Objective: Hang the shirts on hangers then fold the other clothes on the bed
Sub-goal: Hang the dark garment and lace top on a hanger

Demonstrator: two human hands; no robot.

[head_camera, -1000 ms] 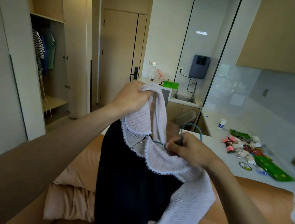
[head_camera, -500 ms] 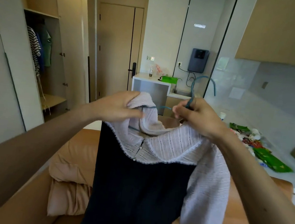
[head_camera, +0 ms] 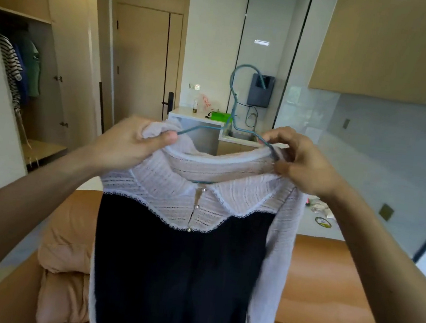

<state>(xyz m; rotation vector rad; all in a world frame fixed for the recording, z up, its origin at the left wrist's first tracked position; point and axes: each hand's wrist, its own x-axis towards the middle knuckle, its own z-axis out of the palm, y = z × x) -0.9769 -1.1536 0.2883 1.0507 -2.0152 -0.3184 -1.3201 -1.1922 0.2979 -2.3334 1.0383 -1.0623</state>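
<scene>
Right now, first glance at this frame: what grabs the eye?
Centre frame, a navy top with a white lace-edged knit collar hangs on a teal wire hanger, hook poking above the neckline, in front of the tan bed. The left hand and right hand pinch its shoulders, one each side. Far left, an open wardrobe holds a striped shirt, already hung.
</scene>
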